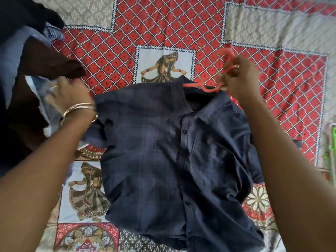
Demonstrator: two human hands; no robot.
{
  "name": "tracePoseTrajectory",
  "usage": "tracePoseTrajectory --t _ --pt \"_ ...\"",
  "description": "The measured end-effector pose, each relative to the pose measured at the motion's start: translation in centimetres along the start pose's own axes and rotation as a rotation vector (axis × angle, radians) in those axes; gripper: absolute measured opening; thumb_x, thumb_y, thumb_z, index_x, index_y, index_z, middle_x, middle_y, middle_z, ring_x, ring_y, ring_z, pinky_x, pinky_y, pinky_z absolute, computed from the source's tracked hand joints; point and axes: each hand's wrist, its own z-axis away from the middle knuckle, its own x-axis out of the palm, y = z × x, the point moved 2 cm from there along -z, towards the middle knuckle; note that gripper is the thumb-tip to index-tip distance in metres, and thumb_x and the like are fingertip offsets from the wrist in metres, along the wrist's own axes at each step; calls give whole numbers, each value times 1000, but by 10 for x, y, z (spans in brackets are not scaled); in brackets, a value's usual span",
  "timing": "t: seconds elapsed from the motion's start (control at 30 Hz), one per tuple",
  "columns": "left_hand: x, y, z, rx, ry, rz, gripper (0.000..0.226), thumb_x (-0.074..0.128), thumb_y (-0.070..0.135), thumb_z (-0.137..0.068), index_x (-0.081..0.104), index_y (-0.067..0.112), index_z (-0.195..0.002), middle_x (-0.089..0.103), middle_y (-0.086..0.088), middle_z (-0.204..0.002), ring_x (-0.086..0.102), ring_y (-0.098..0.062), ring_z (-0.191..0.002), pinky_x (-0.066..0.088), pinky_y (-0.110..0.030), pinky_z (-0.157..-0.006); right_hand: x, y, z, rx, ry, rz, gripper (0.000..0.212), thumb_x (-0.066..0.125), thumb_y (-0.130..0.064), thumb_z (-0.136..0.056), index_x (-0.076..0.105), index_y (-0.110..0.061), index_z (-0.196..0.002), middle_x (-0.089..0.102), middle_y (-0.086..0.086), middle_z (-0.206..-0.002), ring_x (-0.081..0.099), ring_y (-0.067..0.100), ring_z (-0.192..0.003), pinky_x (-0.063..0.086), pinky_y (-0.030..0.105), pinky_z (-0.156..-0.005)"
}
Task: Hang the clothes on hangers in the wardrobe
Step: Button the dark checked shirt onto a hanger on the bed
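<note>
On the patterned bedspread (163,24), dark checked shirt (163,151) spread face up, buttoned, collar toward the far side, long axis running from collar near the top down toward the camera. Right hand (240,77) clenched round the neck of the red hanger (205,88), one arm already tucked in at the collar. Left hand (71,93) over in the clothes pile (36,60), seems to be pinching pale fabric, hard to tell through blur. Best to slide each hanger arm fully into a shoulder, keep the collar centred, then lift by the hook.
</note>
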Motion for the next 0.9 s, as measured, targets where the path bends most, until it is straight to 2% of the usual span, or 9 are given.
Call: tracePoseTrajectory --t 0.07,0.17,0.3,0.43,0.53,0.63,0.73,0.8,0.9 --pt "-33 49 12 303 -93 172 34 50 28 -93 63 8 -118 53 -25 -121 49 -44 -111 39 -49 -95 3 -14 12 -101 -91 -16 23 72 -4 -77 58 -15 -92 63 -3 -68 65 6 -58 58 28 -58" --pt "-56 116 28 674 -471 365 46 56 41 -92 55 20 -133 53 -12 -134 48 -31 -122 37 -38 -103 9 -29 26 -158 -219 -103 27 74 1 -78 56 -14 -92 63 -3 -70 68 14 -62 60 35 -59" --pt "-55 142 55 649 -664 452 36 75 28 -79 68 29 -114 68 0 -112 62 -16 -103 44 -23 -93 -2 -31 41 -210 -270 -153 24 71 6 -78 57 -10 -89 66 6 -75 70 25 -74 60 44 -66" --pt "-54 122 91 496 -539 873 29 83 7 -66 73 22 -89 71 8 -84 60 14 -72 48 -6 -77 -10 -24 55 -216 -303 -178 22 72 5 -78 57 -7 -88 68 10 -77 71 19 -73 60 44 -65" --pt "-53 104 109 466 -390 959 25 84 4 -62 72 19 -78 67 14 -78 62 7 -71 51 -14 -75 -16 -18 57 -222 -148 -109 21 72 1 -77 58 -10 -88 68 3 -77 68 13 -68 59 41 -65" --pt "-63 103 125 574 -352 900 35 85 5 -62 70 19 -90 65 7 -79 60 1 -74 49 -14 -76 -28 -11 70 -217 51 -58 17 68 0 -78 60 -10 -89 65 -6 -75 63 1 -66 55 35 -68" --pt "-73 105 127 702 -373 696 66 86 27 -64 57 32 -123 56 -4 -109 50 -17 -102 42 -30 -91 -31 -24 89 -338 -45 -48 17 70 -5 -77 59 -12 -87 68 1 -76 66 16 -71 53 33 -64" --pt "-89 109 127 716 -334 650 58 76 41 -73 57 30 -127 58 -7 -118 50 -24 -111 40 -36 -97 -47 -37 99 -409 -49 -34 17 71 -6 -76 59 -11 -87 69 1 -74 65 17 -70 50 26 -62" --pt "-121 126 132 735 -314 663 42 75 30 -79 67 20 -119 69 -8 -111 62 -24 -103 42 -25 -87 -75 -55 103 -371 11 -118 20 71 -5 -75 59 -17 -85 67 -6 -70 66 14 -69 54 27 -65"
